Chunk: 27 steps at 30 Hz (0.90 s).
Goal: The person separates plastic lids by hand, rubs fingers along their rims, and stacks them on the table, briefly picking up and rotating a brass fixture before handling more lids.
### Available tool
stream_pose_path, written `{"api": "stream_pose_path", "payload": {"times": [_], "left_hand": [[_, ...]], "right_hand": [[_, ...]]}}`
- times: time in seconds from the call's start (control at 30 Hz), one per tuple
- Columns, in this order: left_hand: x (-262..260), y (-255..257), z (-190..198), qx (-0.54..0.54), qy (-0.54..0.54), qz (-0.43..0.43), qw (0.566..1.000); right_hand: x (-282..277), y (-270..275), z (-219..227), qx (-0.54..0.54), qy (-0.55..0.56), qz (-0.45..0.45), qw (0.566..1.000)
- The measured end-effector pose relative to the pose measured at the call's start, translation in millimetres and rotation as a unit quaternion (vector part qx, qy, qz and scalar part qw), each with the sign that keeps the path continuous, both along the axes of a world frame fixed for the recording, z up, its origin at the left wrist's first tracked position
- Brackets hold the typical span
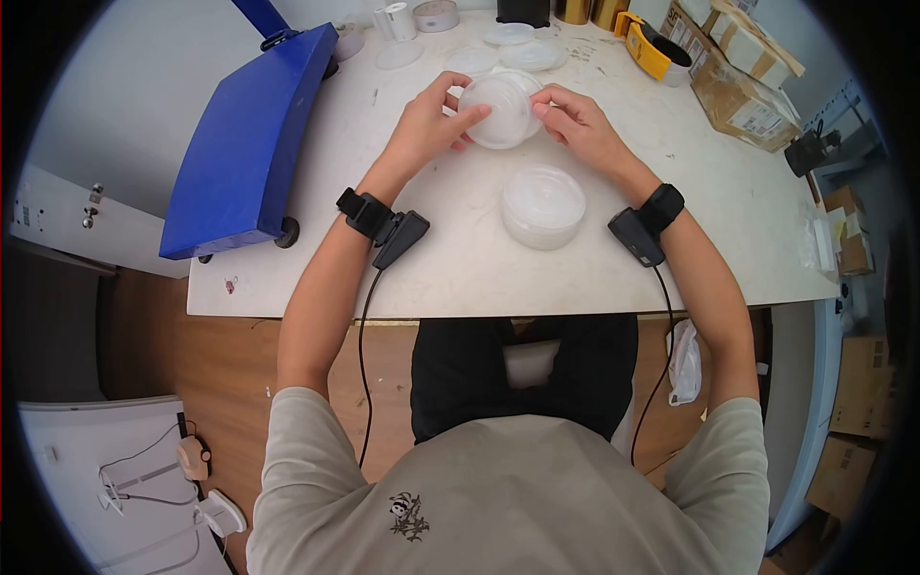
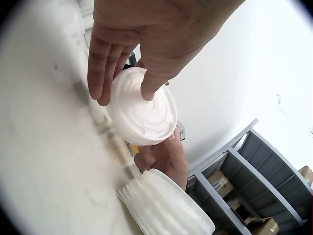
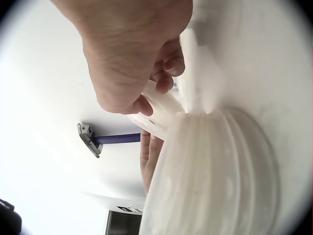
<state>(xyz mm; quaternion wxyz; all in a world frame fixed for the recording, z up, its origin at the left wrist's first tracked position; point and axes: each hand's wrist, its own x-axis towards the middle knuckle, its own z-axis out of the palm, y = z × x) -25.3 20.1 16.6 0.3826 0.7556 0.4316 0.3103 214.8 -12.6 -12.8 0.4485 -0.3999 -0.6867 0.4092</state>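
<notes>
A round translucent plastic lid (image 1: 505, 117) with concentric rings is held up, tilted, over the far part of the table. My left hand (image 1: 429, 120) grips its left side, thumb across the face and fingers behind the rim, as the left wrist view also shows on the lid (image 2: 146, 115). At the right edge, my right hand (image 1: 583, 125) pinches the rim between thumb and fingertips. Nearer to me stands a stack of round translucent plastic containers (image 1: 544, 213); its layered rims show in the right wrist view. More round lids (image 1: 532, 56) lie flat just beyond my hands.
A blue platform scale (image 1: 244, 134) stands at the table's left. White rolls (image 1: 398, 21) sit at the back, and a yellow tape dispenser (image 1: 647, 50) at the back right. Taped cardboard boxes (image 1: 743, 101) fill the right corner. The table's front edge (image 1: 460, 316) lies before my lap.
</notes>
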Motion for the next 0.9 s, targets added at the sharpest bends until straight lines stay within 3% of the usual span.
{"api": "stream_pose_path", "payload": {"times": [0.27, 0.33, 0.4, 0.9], "left_hand": [[-0.2, 7.0, -10.6, 0.064, 0.062, 0.021, 0.996], [-0.2, 8.0, -13.7, 0.215, 0.014, 0.007, 0.976], [-1.2, 7.9, -10.7, 0.203, -0.004, -0.021, 0.979], [-2.3, 2.0, -2.7, 0.22, -0.021, -0.072, 0.973]], "right_hand": [[2.1, 2.0, -0.7, 0.016, -0.054, -0.012, 0.998], [2.2, 2.2, -1.5, 0.02, -0.059, -0.02, 0.998], [2.2, 2.8, -3.0, 0.092, -0.102, -0.018, 0.99], [-1.6, 1.6, -1.4, 0.078, -0.055, -0.009, 0.995]]}}
